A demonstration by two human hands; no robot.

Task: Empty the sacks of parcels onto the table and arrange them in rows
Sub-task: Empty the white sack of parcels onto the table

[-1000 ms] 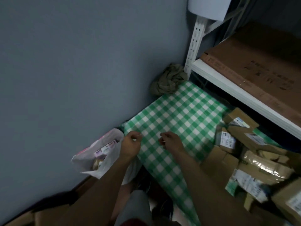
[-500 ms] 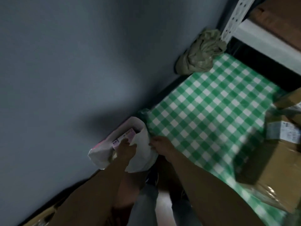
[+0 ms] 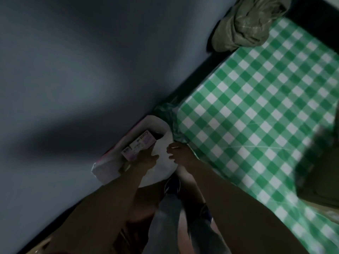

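A white sack sits on the floor between the grey wall and the corner of the table with the green checked cloth. Its mouth gapes open and a pale box with purple print shows inside. My left hand grips the near rim of the sack beside that box. My right hand pinches the sack's rim on the table side, fingers curled on the white material. Both arms reach down from the lower frame edge.
A crumpled olive cloth bundle lies at the table's far corner against the wall. A dark blurred parcel sits on the table at the right edge. My legs and shoes stand below the sack.
Both hands dropped from the tablecloth's edge down to the white sack and took hold of its rim. The camera swung left and down, so the shelf and most parcels left the view.
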